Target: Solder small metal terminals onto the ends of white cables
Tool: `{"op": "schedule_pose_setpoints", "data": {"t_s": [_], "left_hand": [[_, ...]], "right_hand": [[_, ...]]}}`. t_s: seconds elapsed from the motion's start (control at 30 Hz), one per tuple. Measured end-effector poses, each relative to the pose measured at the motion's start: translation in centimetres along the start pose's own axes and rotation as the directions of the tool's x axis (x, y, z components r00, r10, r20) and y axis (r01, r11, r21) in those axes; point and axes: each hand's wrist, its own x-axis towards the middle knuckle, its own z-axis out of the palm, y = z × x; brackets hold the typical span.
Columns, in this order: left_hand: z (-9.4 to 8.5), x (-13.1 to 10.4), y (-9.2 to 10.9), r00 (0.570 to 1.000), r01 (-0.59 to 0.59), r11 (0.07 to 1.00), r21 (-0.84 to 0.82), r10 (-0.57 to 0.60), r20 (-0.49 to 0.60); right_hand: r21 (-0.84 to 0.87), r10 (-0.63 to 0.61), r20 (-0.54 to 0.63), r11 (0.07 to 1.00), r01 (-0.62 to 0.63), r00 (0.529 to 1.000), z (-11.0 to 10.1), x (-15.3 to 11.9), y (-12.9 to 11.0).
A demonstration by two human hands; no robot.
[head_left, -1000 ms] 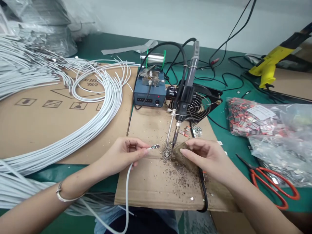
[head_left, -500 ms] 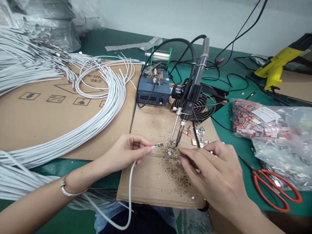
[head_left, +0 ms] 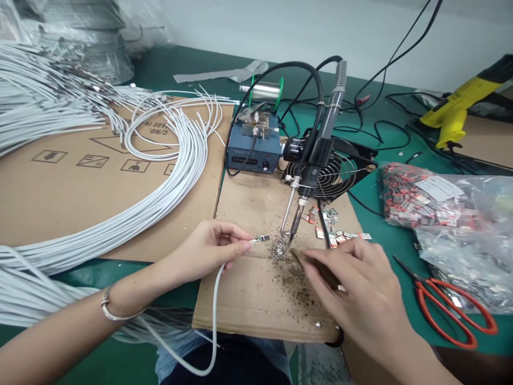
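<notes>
My left hand pinches a white cable just behind its end. From the fingertips a small metal connector sticks out to the right, level with the cardboard. My right hand is closed on a thin brown strip; its material I cannot make out, and most of it is hidden by the fingers. The strip's tip lies just below the tip of a soldering iron, which is clamped pointing down. A thin metal feed tube ends beside that tip, above scattered solder bits.
Behind stands a blue solder feeder with a solder spool. A black fan sits behind the iron. White cable bundles lie left. Right are small connector parts, orange-handled scissors, and plastic bags of parts.
My right hand has shifted slightly right and down with the brown strip, away from the iron's tip. My left hand and the cable have hardly moved.
</notes>
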Motion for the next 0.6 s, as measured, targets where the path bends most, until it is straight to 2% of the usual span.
{"op": "schedule_pose_setpoints", "data": {"t_s": [0.1,0.23,0.43,0.5,0.6], "left_hand": [[-0.1,0.0,-0.1,1.0,-0.003,1.0,0.018,0.004,-0.017],[-0.2,0.0,-0.2,0.999,0.001,1.0,0.024,0.0,-0.037],[-0.1,0.1,-0.1,1.0,-0.002,1.0,0.024,0.003,-0.031],[-0.1,0.0,-0.1,0.999,-0.005,1.0,0.031,0.006,-0.033],[-0.2,0.0,0.0,1.0,-0.011,1.0,0.03,0.012,-0.028]], "right_hand": [[0.043,0.044,-0.083,0.998,-0.04,0.996,0.2,0.1,0.2],[0.077,0.03,-0.021,0.997,-0.029,0.999,0.2,0.2,0.0],[-0.052,-0.001,-0.075,0.999,-0.003,0.997,0.0,-0.1,-0.5],[-0.052,-0.015,-0.048,0.999,0.012,0.999,0.2,-0.1,-0.9],[-0.039,-0.001,0.055,0.999,0.003,0.998,0.1,-0.4,-0.9]]}}
